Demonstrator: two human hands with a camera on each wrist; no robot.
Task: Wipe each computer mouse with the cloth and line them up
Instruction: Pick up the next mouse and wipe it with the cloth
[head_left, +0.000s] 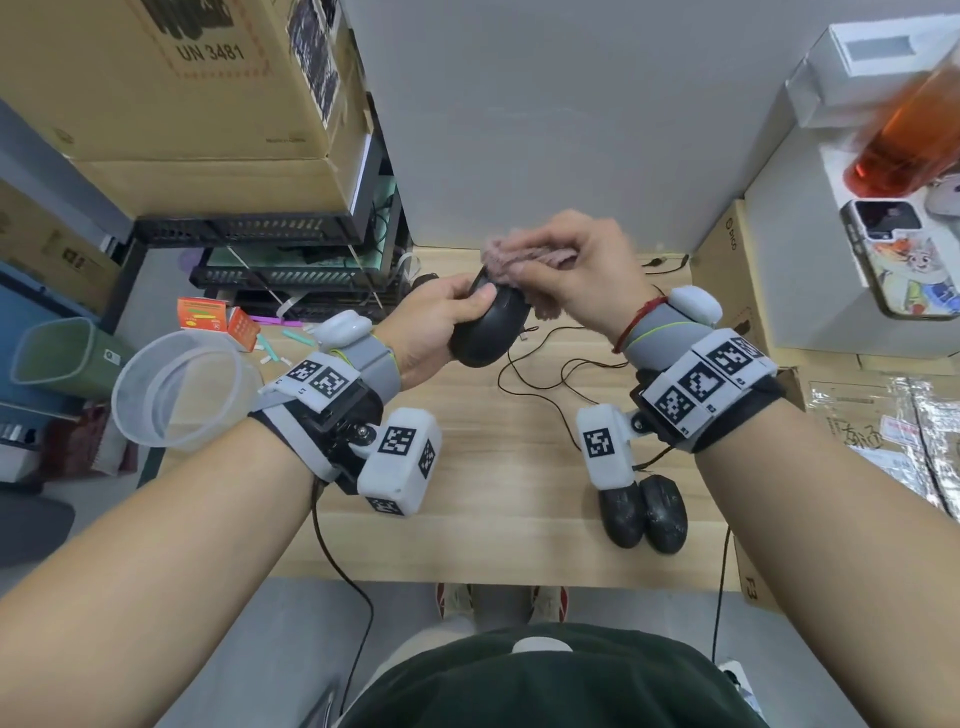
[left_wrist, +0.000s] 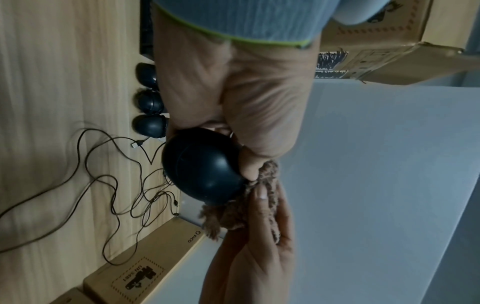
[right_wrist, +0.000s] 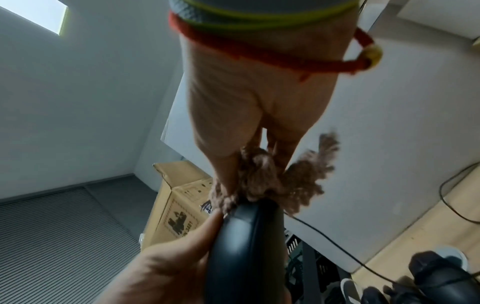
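My left hand (head_left: 441, 317) grips a black wired mouse (head_left: 488, 327) raised above the wooden desk (head_left: 493, 519), thumb on its top. My right hand (head_left: 576, 270) holds a fluffy pink-brown cloth (head_left: 524, 254) bunched against the mouse's front end. In the left wrist view the mouse (left_wrist: 202, 166) fills my left hand (left_wrist: 233, 98) and the cloth (left_wrist: 233, 214) touches its far end. The right wrist view shows the cloth (right_wrist: 262, 176) pressed onto the mouse (right_wrist: 244, 248). Two black mice (head_left: 644, 512) lie side by side at the desk's front right; three mice in a row (left_wrist: 149, 102) show in the left wrist view.
Thin black cables (head_left: 550, 374) loop over the desk middle. A clear plastic cup (head_left: 179, 389) stands at the left edge. Cardboard boxes (head_left: 171, 93) and black racks (head_left: 249, 228) lie back left. A white shelf on the right holds a phone (head_left: 904, 260) and an orange bottle (head_left: 904, 140).
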